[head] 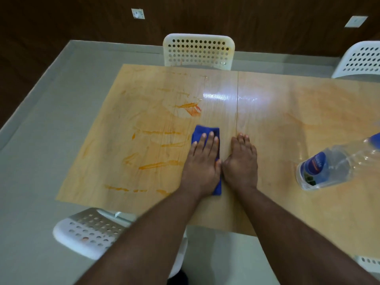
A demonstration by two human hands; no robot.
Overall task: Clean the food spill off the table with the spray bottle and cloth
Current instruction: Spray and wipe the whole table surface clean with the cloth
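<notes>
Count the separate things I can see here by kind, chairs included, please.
White chairs: 4
Blue cloth: 1
Spray bottle: 1
Table: 1
Total: 7

Both forearms are bare to the frame's edge, no sleeves showing; the left hand and right hand wear nothing.

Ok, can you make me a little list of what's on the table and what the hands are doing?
table: wooden top, shiny glare near the middle
spill: orange streaks over the left part
cloth: blue, folded, lying flat
left hand: flat on the cloth, fingers straight
right hand: flat on bare table beside the cloth
spray bottle: clear, standing at the right, untouched
chairs: white, holed
</notes>
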